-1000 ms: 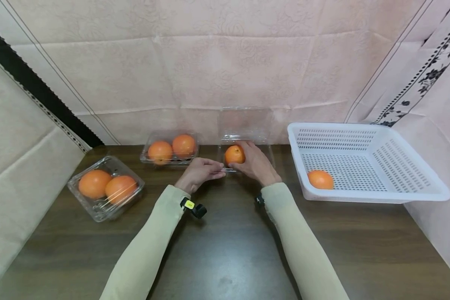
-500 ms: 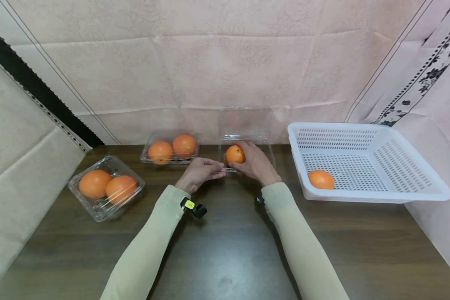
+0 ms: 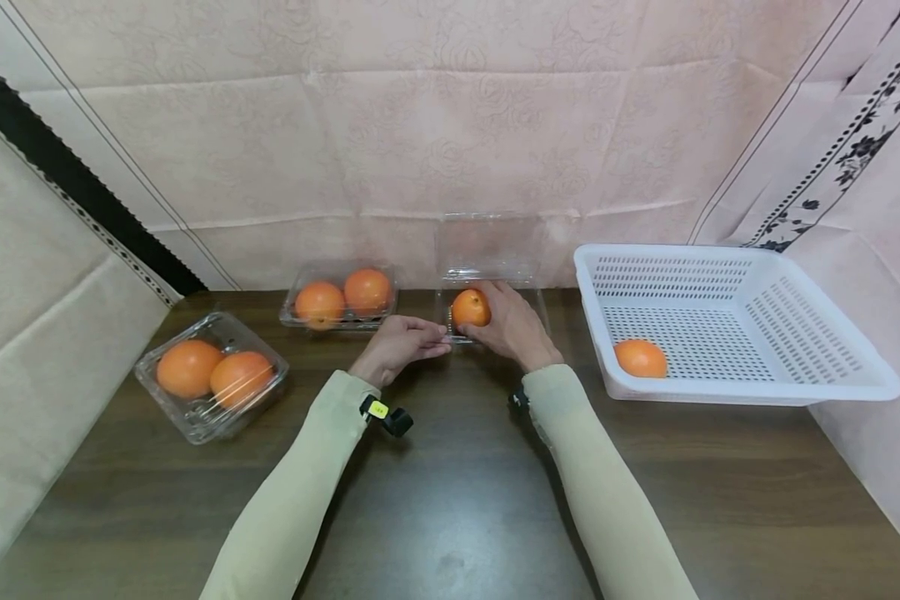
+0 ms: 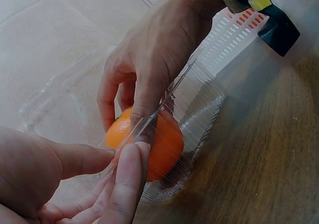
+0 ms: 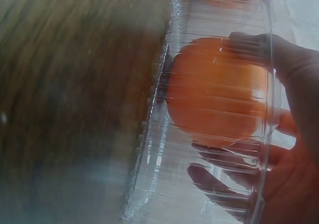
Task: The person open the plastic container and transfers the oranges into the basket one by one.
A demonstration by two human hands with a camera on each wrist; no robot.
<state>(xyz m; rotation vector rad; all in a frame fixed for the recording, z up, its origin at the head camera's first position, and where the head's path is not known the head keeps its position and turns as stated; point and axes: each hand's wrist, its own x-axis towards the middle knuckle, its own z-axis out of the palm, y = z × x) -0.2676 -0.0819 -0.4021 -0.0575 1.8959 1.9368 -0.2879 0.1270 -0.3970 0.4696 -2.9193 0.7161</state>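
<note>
My right hand [image 3: 513, 326] grips an orange [image 3: 470, 308] inside a clear plastic clamshell box [image 3: 528, 293], whose lid stands up against the cloth behind. In the right wrist view the thumb and fingers lie around the orange [image 5: 217, 92], seen through the ribbed box wall. With thumb and fingertips, my left hand [image 3: 403, 345] pinches the front left rim of this box. The left wrist view shows that pinch up close, the rim [image 4: 144, 122] running between thumb and fingers. Part of the orange is hidden behind the right hand.
Left of the hands stands a closed clamshell [image 3: 381, 319] with two oranges; another clamshell [image 3: 212, 419] with two oranges sits nearer the left edge. On the right, a white perforated basket [image 3: 742, 393] holds one orange [image 3: 641, 358]. Pale cloth [image 3: 435, 133] rises behind the table.
</note>
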